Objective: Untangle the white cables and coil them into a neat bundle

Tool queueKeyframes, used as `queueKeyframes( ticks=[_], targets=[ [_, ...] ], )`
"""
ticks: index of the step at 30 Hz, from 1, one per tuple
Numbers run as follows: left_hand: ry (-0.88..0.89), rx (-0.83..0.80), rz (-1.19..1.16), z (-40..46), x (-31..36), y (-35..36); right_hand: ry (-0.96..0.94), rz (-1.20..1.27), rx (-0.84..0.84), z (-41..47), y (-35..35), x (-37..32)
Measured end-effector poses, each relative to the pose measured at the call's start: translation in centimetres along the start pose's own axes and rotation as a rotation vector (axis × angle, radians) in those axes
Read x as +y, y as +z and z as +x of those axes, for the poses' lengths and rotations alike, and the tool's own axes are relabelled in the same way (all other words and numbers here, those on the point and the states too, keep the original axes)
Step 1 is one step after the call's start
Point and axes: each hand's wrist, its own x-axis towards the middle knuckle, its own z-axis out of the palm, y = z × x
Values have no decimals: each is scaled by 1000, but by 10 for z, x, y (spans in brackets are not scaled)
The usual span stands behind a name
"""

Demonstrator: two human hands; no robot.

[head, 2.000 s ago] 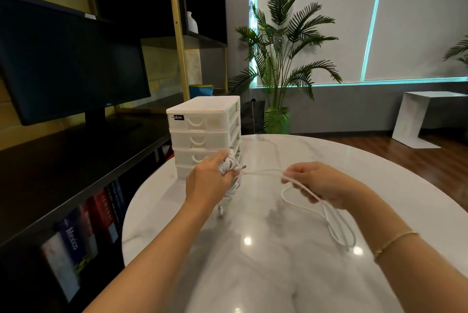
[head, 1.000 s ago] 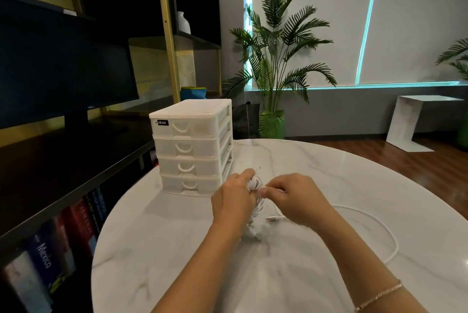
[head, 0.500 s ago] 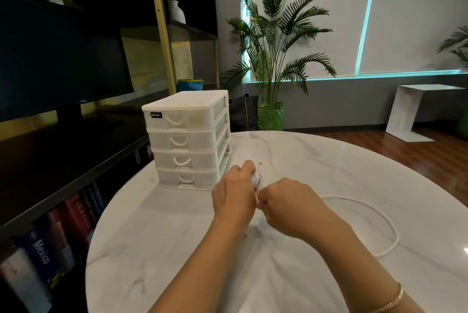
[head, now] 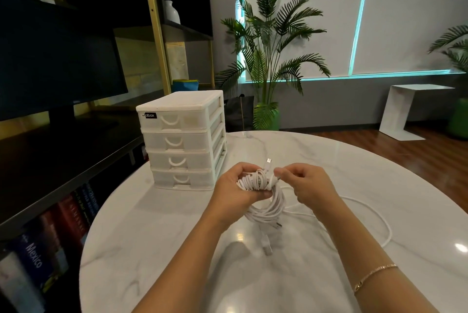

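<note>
Head view: both hands work just above the marble table [head: 152,249], near the white drawer box [head: 182,140].
Change: half a second ago the hands hid the cable; now the coil [head: 263,196] shows, with many loops.
Meaning: winding seems mostly done; a loose tail [head: 374,219] lies on the table.
Left hand [head: 235,186]: fingers curled around the top of the coil.
Right hand [head: 306,186]: fingertips pinch a strand beside the coil.
</note>
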Motion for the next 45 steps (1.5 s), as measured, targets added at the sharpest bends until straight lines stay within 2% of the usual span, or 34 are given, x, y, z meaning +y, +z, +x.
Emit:
queueKeyframes(
  ticks=[8, 14, 21, 26, 31, 37, 40, 45],
  targets=[
    [0, 15, -279, 1, -2, 0, 134, 146, -220, -6, 11, -6],
    [-15, 22, -287, 2, -7, -1, 347, 2, -380, -1, 10, 1],
    [-26, 26, -272, 4, -12, 2, 508, 123, -485, 0, 8, 11],
    [-50, 10, -336, 6, -13, 2, 382, 91, -409, -1, 10, 11],
    [-68, -62, -412, 4, -13, 0, 391, 115, -383, 4, 5, 19],
    [-48, -67, -468, 4, -14, 3, 385, 237, -244, 10, -5, 19],
    [-37, -52, -411, 5, -17, 0, 372, 327, -201, 10, -7, 15],
    [-26, 35, -428, 7, -14, 1, 401, 302, -241, 4, -4, 10]
  ],
)
